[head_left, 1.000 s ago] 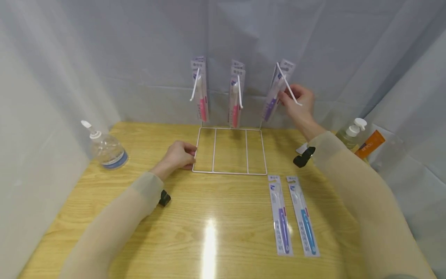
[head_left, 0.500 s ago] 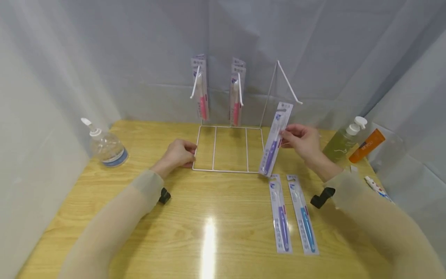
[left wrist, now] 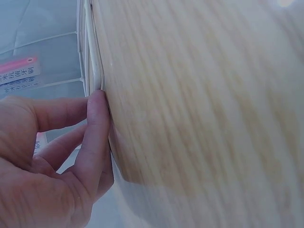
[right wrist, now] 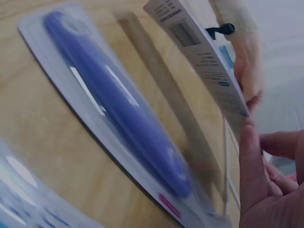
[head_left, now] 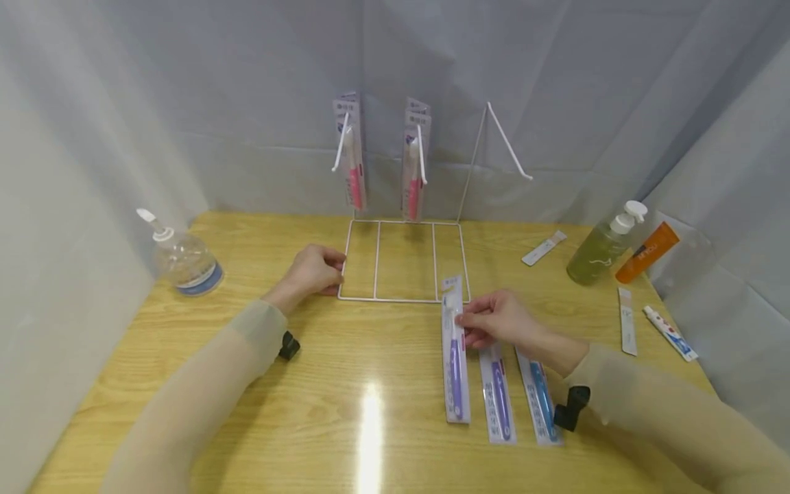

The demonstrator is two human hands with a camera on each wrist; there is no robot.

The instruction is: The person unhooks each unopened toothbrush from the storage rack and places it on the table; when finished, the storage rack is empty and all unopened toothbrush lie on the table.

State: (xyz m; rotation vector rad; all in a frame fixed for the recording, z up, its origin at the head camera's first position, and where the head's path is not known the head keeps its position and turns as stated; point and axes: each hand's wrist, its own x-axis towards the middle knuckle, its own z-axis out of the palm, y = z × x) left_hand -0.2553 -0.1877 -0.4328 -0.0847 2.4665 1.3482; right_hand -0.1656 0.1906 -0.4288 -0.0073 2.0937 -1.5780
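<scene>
Head view first, with the white wire rack as the reference point. Its flat base sits on the wooden surface. The left hand is at the rack's left edge, fingers curled around the wire there. The right hand is just in front of the rack's front right corner, pinching a purple toothbrush pack near its top. That pack runs away from the rack toward the camera, its top end just overlapping the rack's front wire. Two more packs lie beside it, further right: another purple pack and a blue pack. Two pink toothbrush packs hang on the rack's upright hooks. A clear pump bottle stands well left of the rack, a green pump bottle well right.

Left wrist view: fingers pressed right against the rack's wire at the edge of the surface, so the hand is clamped on it.

Right wrist view: pretty blurry, but the fingers touch the held pack's card, which is tilted up over the purple pack lying flat.
</scene>
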